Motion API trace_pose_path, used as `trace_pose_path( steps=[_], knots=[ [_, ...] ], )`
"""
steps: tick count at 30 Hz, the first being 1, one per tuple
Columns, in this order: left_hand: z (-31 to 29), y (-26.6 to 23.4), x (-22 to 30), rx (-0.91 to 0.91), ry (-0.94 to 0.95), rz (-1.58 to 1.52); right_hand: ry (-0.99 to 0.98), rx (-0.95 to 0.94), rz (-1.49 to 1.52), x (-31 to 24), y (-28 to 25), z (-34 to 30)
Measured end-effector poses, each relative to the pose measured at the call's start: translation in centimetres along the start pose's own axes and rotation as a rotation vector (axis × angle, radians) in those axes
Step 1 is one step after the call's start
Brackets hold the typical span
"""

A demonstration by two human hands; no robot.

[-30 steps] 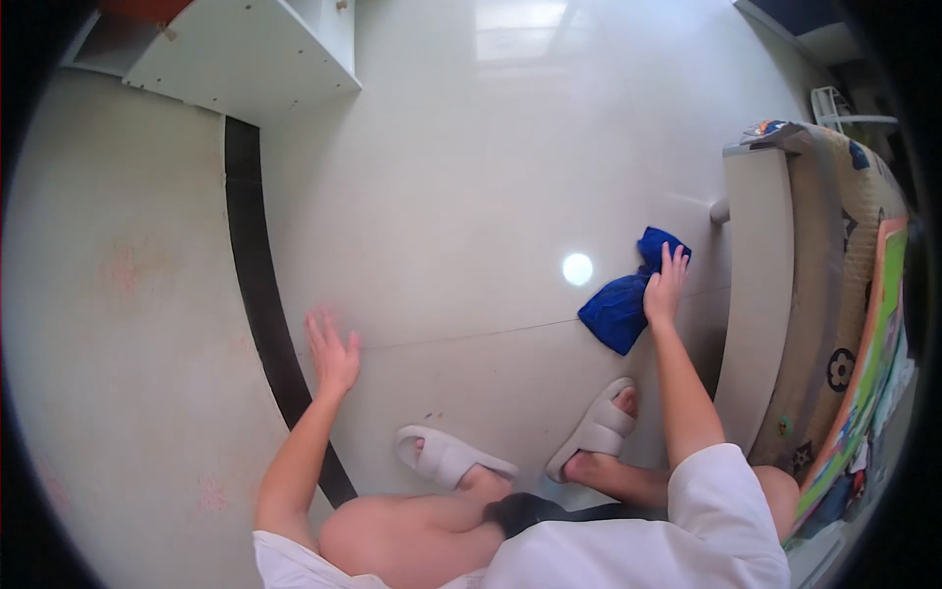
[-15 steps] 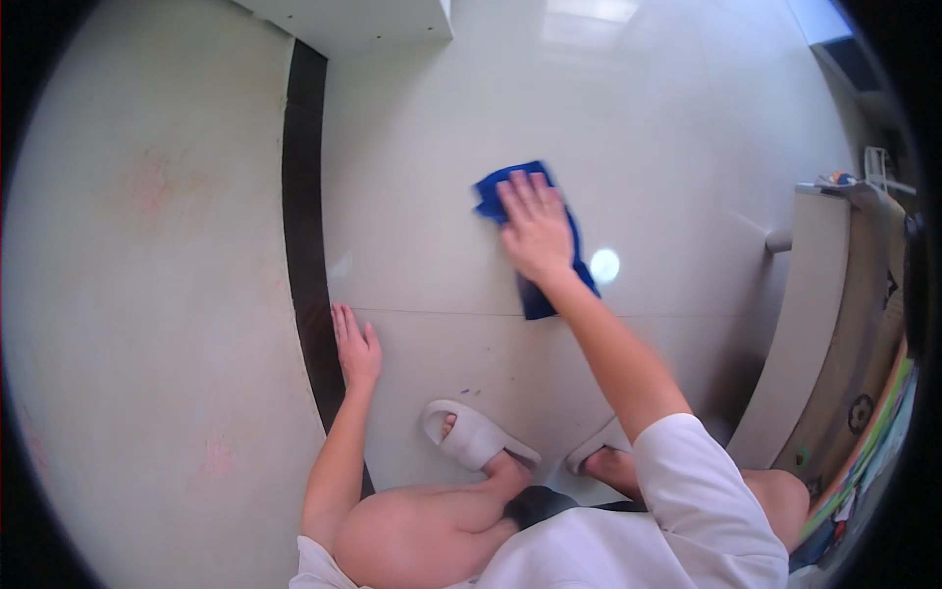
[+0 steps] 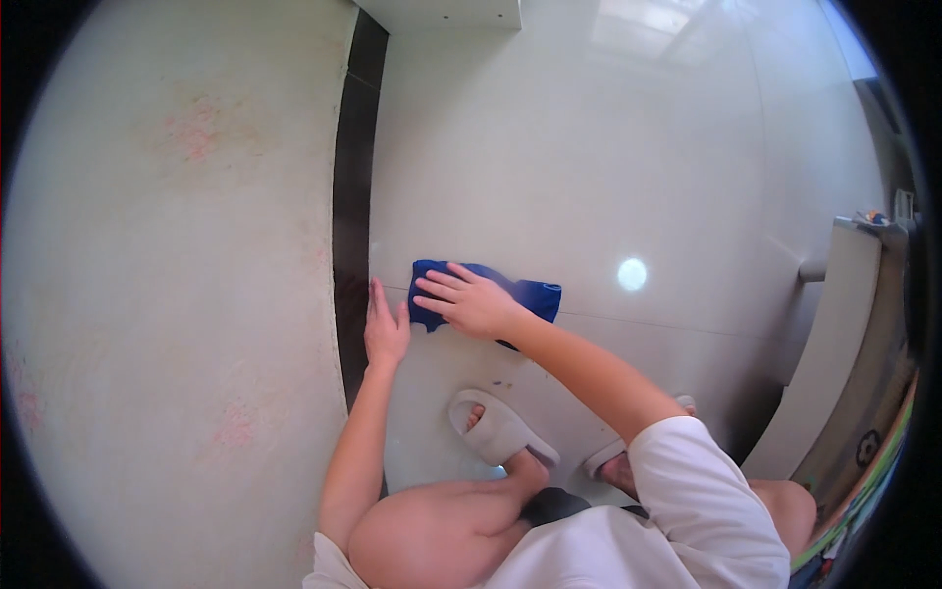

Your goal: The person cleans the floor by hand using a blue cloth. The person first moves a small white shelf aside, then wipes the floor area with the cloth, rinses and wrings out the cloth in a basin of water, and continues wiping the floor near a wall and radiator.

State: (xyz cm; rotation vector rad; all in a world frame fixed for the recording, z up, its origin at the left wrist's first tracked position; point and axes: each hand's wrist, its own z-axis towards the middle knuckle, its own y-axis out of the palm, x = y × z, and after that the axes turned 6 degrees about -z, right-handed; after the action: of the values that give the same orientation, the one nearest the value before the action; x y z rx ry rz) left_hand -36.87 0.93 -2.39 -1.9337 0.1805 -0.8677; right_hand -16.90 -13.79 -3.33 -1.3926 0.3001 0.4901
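A blue cloth (image 3: 537, 294) lies spread on the pale tiled floor (image 3: 569, 167), left of the middle and across a tile joint. My right hand (image 3: 473, 302) rests flat on its left part, palm down with the fingers stretched and apart, pointing left. Just left of the cloth, my left hand (image 3: 387, 332) is braced against the dark skirting strip (image 3: 353, 196) at the foot of the wall. Its fingers are straight and point away from me; nothing shows in it. Part of the cloth is hidden under my right hand and forearm.
The pale wall (image 3: 196, 294) with reddish stains rises on the left. A white furniture corner (image 3: 442, 12) juts in at the top. To the right stands a pale cabinet-like piece (image 3: 834, 314) with stacked things beside it. My feet, in pale slippers (image 3: 505, 432), are close below the cloth.
My right hand and the cloth have swept left and nearer to me, and the cloth has turned to lie more crosswise. My left hand stays by the skirting strip. The view has shifted slightly.
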Motion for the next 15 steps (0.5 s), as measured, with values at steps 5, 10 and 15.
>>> trace_pose_path(
  steps=[5,10,15],
  knots=[
    [0.1,1.1,7.3,-0.050,0.339,0.149,0.314,0.063,-0.161,-2.7,-2.5,-8.0],
    [-2.3,4.9,12.8,-0.274,0.366,0.283,0.522,-0.018,-0.062,-4.4,-3.8,-9.3],
    [3.7,3.0,11.2,-0.157,0.301,0.379,0.504,0.139,-0.147,0.1,-3.2,-3.2]
  ],
)
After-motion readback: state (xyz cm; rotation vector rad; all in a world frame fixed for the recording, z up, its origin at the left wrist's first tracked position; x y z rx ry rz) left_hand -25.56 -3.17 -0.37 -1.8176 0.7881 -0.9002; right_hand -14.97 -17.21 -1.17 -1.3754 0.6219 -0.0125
